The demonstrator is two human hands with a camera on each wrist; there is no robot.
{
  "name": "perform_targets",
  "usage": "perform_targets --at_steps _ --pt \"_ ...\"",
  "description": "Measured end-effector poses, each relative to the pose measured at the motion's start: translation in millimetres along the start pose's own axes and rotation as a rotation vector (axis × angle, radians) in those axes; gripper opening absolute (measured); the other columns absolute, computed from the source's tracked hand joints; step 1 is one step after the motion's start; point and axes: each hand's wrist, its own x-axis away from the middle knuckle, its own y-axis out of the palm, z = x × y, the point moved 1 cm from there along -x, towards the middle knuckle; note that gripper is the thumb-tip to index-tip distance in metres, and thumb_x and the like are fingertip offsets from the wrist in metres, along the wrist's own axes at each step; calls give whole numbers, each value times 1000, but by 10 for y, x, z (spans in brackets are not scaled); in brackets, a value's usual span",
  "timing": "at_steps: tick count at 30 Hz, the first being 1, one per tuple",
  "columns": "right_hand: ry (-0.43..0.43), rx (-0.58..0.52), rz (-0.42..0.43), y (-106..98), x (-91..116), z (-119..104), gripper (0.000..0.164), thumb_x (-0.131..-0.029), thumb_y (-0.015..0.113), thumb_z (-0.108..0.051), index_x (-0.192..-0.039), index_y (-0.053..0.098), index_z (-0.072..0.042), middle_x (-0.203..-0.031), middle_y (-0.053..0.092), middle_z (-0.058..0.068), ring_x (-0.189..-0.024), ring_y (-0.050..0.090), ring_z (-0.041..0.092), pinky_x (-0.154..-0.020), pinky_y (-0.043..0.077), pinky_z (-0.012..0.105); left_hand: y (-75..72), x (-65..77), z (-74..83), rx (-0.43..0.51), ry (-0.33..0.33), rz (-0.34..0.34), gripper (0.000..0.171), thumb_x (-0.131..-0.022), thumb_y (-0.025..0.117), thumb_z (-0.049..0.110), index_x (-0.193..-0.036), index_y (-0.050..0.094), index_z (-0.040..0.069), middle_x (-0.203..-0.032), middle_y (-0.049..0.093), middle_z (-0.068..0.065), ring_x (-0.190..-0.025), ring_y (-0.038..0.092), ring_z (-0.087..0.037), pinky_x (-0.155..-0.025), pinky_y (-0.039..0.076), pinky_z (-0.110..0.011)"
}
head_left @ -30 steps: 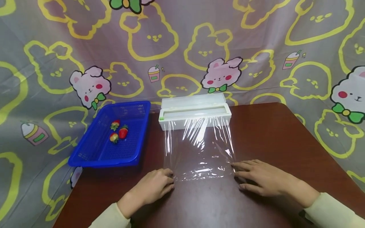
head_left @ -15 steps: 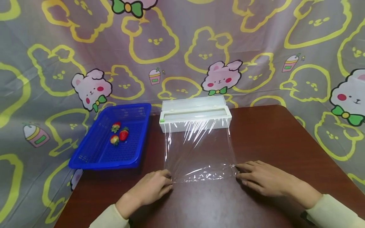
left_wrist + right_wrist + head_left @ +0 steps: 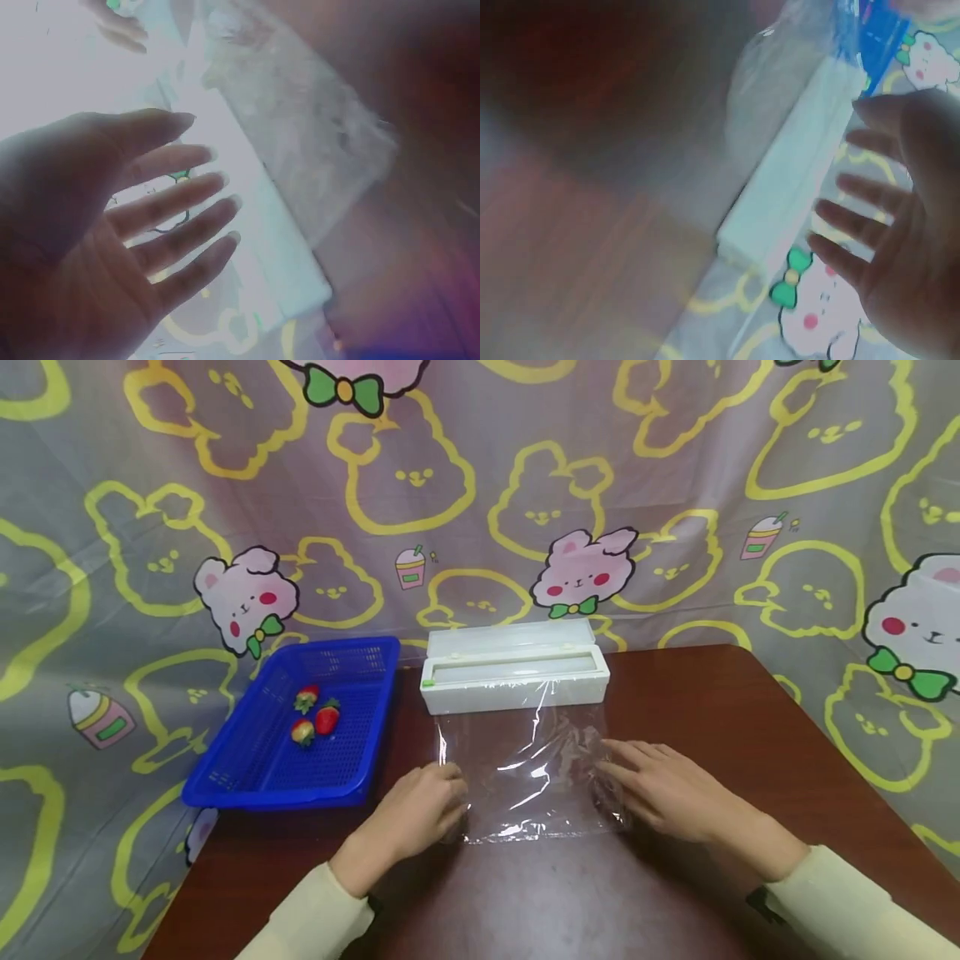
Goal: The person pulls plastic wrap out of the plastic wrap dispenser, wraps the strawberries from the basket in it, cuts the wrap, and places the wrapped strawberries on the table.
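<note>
From an open-lidded white cling film box (image 3: 517,697), a sheet of clear cling film (image 3: 517,806) lies pulled out across the brown table. My left hand (image 3: 416,810) is at the sheet's left edge, and my right hand (image 3: 667,785) is over its right edge. In the left wrist view the fingers (image 3: 176,206) are spread and extended, with nothing between them. Extended fingers (image 3: 855,221) also show in the right wrist view, and no film is pinched there. Whether the fingertips touch the film is hard to tell.
A blue plastic basket (image 3: 262,796) stands on the table's left side. Inside it lie three strawberries (image 3: 327,719). Behind the table hangs a printed curtain (image 3: 465,460). The box's raised lid (image 3: 510,635) leans close to this curtain.
Both hands have moved forward from the sheet's front corners along its sides. The film has slackened and now lies looser and more wrinkled. Box and basket stay in place.
</note>
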Motion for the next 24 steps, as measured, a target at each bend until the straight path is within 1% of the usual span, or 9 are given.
perform_targets --at_steps 2,5,7,10,12,15,20,24 --pt "46 -1 4 76 -225 -9 50 -94 70 -27 -140 62 -11 -147 54 17 -130 55 37 -101 48 54 71 -202 -68 26 -47 4 16 -88 80 21 -99 75 10 -106 69 -6 -94 67 -26 -76 57 -43" --pt "122 -1 -47 226 -533 -3 55 -98 66 -34 -145 56 -7 -152 48 21 -135 50 41 -107 44 57 212 -476 -187 62 -141 -16 34 -87 81 25 -115 72 8 -120 66 -10 -106 64 -30 -83 56 -46" --pt "183 -1 -98 327 -687 29 59 -100 63 -40 -148 53 -8 -154 44 21 -137 47 43 -108 41 59 300 -615 -267 75 -204 -37 47 -86 83 30 -126 68 8 -130 62 -11 -113 61 -32 -87 55 -48" --pt "258 -19 -172 439 -811 119 60 -101 59 -45 -151 50 -11 -157 41 21 -139 43 47 -107 39 64 406 -756 -365 73 -268 -72 60 -84 83 39 -134 64 11 -139 57 -11 -120 57 -35 -89 53 -51" --pt "292 -36 -210 498 -837 185 60 -102 56 -47 -151 50 -14 -158 39 21 -140 41 47 -106 37 67 454 -813 -408 64 -296 -106 65 -84 82 44 -138 62 13 -142 55 -10 -123 55 -36 -89 52 -52" --pt "316 -58 -262 561 -835 258 60 -103 53 -49 -152 49 -15 -159 38 22 -141 40 47 -105 37 69 496 -858 -447 56 -322 -156 67 -86 79 51 -140 61 16 -144 53 -10 -126 53 -38 -92 50 -54" --pt "339 -90 -326 626 -813 291 61 -104 50 -50 -154 46 -16 -159 36 22 -141 39 47 -106 35 70 531 -871 -475 83 -346 -210 67 -89 74 55 -144 58 20 -143 53 -8 -126 52 -38 -98 46 -56" --pt "337 -110 -347 684 -809 300 62 -104 50 -51 -156 44 -18 -159 36 22 -142 38 47 -106 33 70 582 -866 -496 67 -357 -240 73 -88 73 59 -147 56 19 -146 52 -8 -129 51 -38 -101 44 -56"
